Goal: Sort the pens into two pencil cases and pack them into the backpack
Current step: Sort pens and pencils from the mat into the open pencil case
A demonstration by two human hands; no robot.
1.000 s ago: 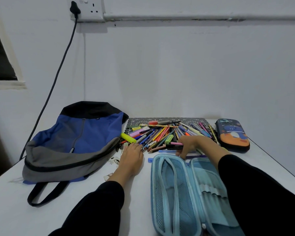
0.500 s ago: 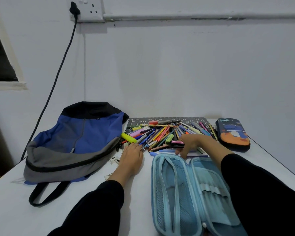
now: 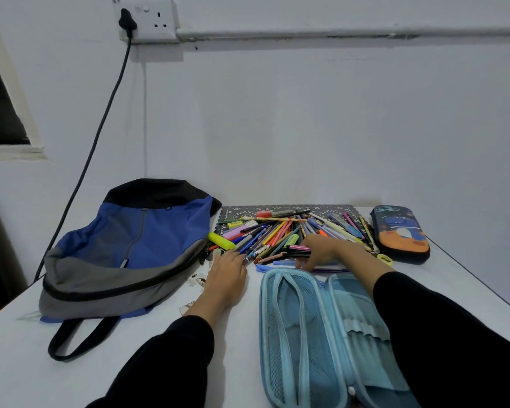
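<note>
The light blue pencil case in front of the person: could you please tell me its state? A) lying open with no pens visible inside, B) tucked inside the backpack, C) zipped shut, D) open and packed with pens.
A: the light blue pencil case lies unzipped, its mesh pocket and loops showing no pens, while the pens sit in a pile beyond it.

A plain home room; white table point(image 3: 27, 363) against bare wall, wall socket point(image 3: 147, 20) with conduit.
</note>
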